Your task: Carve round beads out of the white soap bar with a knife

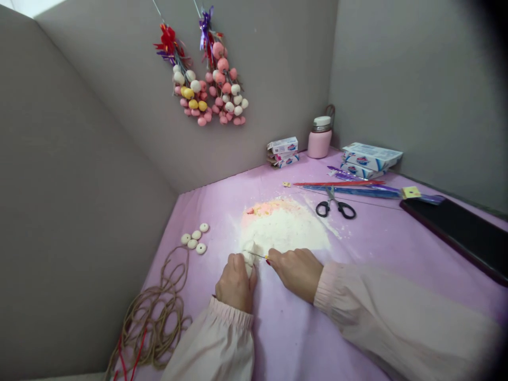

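My left hand (235, 283) is closed around a white block that looks like soap (248, 256), low over the purple tabletop. In my right hand (297, 269) is a small knife (259, 255) with a thin blade and a bit of yellow and red at the handle. The blade touches the block, and most of the handle is hidden in my fingers. Just beyond my hands spreads a pile of white shavings (288, 230), with pink and orange crumbs along its far side. Left of my left hand lie several round white beads (196, 234), some with a visible centre hole.
Tangled brown cord (159, 317) lies at the left edge. Scissors (332, 205), ribbon strips (353, 191), a black slab (456, 233), soap boxes (371, 159) and a pink jar (319, 138) sit right and back. Bead bunches (226, 84) hang on the grey wall (278, 69).
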`<action>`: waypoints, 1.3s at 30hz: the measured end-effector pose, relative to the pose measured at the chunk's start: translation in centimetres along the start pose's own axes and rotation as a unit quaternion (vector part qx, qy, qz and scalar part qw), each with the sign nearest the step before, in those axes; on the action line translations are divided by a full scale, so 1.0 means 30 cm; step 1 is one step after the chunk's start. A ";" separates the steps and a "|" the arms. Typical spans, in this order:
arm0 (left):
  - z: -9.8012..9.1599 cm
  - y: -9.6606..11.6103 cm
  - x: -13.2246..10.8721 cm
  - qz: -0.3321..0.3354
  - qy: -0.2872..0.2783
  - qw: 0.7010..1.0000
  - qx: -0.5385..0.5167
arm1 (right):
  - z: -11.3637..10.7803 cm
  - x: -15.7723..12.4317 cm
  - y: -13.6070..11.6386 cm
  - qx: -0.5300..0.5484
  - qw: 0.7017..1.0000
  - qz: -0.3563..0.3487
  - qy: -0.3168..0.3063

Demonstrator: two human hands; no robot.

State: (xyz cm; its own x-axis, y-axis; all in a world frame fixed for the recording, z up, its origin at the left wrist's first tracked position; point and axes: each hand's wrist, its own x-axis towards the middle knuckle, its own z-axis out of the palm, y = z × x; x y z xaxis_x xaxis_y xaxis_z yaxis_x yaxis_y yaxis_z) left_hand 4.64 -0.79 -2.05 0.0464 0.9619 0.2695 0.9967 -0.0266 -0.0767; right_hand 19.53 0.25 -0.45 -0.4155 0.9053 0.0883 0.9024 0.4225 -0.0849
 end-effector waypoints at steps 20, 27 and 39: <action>0.004 0.013 -0.005 0.001 0.025 0.998 0.059 | 0.010 0.009 -0.010 -0.002 0.999 -0.005 0.032; 0.010 0.015 -0.006 0.009 0.041 0.997 0.072 | 0.010 0.007 -0.014 -0.006 0.999 -0.016 0.035; 0.023 0.006 -0.004 0.029 0.066 0.995 0.069 | 0.026 0.021 -0.013 0.000 0.999 -0.014 0.041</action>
State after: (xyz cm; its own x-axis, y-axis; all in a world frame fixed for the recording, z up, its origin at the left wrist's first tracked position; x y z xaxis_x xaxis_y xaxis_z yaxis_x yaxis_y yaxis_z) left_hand 4.77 -0.73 -2.77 0.1205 0.9156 0.3837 0.9738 -0.0340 -0.2247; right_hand 18.83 0.68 -1.13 -0.4300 0.8863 0.1718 0.8905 0.4477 -0.0808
